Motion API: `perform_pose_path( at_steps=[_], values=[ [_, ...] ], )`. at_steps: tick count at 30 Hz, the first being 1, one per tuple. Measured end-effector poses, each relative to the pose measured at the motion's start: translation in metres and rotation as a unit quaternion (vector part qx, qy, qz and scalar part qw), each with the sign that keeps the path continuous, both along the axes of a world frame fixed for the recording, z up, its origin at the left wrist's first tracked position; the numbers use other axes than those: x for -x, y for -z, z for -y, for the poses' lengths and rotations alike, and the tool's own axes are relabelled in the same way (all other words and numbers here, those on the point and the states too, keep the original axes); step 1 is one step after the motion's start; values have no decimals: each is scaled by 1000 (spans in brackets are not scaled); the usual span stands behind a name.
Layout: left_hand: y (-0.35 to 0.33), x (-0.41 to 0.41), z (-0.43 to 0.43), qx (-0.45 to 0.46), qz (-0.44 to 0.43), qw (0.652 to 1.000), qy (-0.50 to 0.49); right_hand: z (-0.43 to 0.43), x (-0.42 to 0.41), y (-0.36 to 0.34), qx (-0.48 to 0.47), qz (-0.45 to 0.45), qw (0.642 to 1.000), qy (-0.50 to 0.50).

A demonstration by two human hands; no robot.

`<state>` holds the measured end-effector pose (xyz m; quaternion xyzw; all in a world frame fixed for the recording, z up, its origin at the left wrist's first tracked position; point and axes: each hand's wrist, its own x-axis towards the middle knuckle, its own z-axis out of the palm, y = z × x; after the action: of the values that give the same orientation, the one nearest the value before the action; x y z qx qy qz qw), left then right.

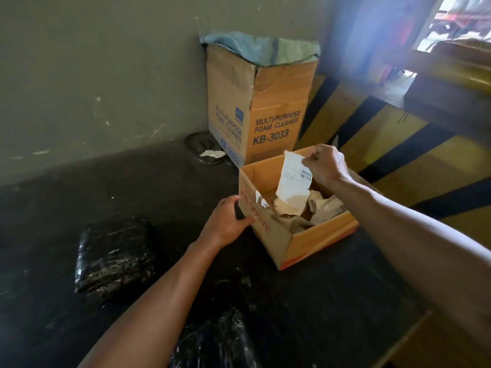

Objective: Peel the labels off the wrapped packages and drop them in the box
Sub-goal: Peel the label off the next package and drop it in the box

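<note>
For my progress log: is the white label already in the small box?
Not in yet: the right hand pinches the label above the open box.

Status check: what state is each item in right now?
label: peeled, pinched by right hand, hanging over small box
small box: open, crumpled paper inside, left hand grips its corner
tall box: open, bag-lined
left package: wrapped, lying flat, no label visible
near package: wrapped, cut off by frame
</note>
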<state>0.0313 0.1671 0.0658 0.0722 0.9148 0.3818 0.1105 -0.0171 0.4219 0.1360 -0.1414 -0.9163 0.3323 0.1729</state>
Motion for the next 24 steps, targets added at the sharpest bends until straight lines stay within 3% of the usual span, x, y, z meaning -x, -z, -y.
perform_pose_path(
  at_steps=[6, 10, 15, 24],
  values=[
    [14, 5, -65, 37, -14, 998, 52, -23, -6, 49, 10, 69, 997, -45],
    [20, 8, -84, 42, -11, 998, 34, -30, 2, 71, 30, 96, 993, -59],
    [30, 13, -93, 95, 13, 995, 29, -39, 14, 96, 50, 118, 990, -62],
    [43, 19, -91, 132, 3, 991, 38, -47, 11, 122, 4, 119, 989, -86]
  ],
)
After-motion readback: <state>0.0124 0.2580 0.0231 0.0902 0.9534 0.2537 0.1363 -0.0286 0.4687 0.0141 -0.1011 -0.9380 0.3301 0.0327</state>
